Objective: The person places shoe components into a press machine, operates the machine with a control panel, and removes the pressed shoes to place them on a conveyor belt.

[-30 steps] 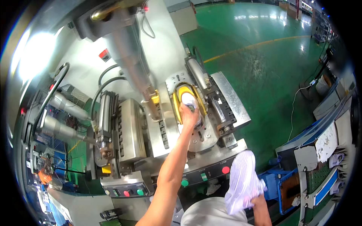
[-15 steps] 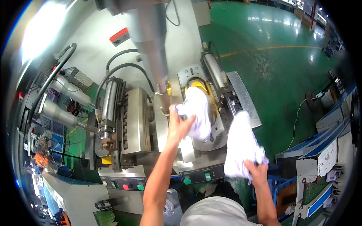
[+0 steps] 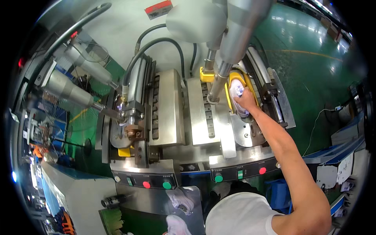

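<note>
My right hand (image 3: 246,99) reaches across to the right station of the press machine, its fingers closed on the upper of a white shoe (image 3: 237,88). That shoe sits toe away from me inside a yellow-lined mould (image 3: 253,84). At the lower edge another white shoe (image 3: 177,225) shows in part. Beside it is only a sliver of skin that seems to be my left hand; its fingers are hidden. A further white shoe (image 3: 182,201) lies on the metal shelf (image 3: 196,193) below the machine.
Metal press cylinders (image 3: 225,70) hang close to my right hand. To the left stands a second press station (image 3: 131,117) with black hoses. Along the front run control panels (image 3: 244,171) with green and red buttons. A blue crate (image 3: 280,194) is at lower right.
My right hand has brought its shoe from the right into the mould. My left hand has left the mould with its shoe and dropped toward the lower edge. The view has shifted.
</note>
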